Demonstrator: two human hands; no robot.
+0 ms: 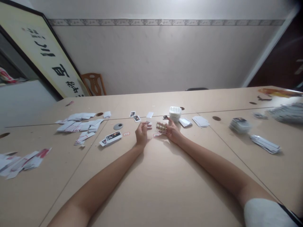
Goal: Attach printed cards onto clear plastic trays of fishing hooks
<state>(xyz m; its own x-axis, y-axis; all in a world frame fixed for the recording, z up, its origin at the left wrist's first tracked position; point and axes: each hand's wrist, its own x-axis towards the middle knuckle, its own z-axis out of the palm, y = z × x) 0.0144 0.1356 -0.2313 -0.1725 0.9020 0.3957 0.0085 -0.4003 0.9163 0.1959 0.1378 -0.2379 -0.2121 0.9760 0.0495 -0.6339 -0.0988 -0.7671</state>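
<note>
My right hand (pixel 174 131) grips the edge of a small clear case (pixel 161 127) with rows of gold-coloured pieces in it, held just above the table. My left hand (pixel 141 133) is to the left of the case, apart from it, with fingers bent together; whatever is between the fingertips is too small to make out. Below the case lies a small red-edged label (pixel 156 135), and a similar label (pixel 126 134) lies left of my left hand. Behind my right hand stands a stack of clear plastic boxes (pixel 175 112).
Printed cards (pixel 113 136) and a grey cable cap (pixel 118 126) lie left of my hands. Folded white papers (pixel 80 126) spread farther left. White cards (pixel 200 121), boxes (pixel 240 126) and a bundle of flat strips (pixel 265 144) are to the right. A wall backs the table (pixel 153 189).
</note>
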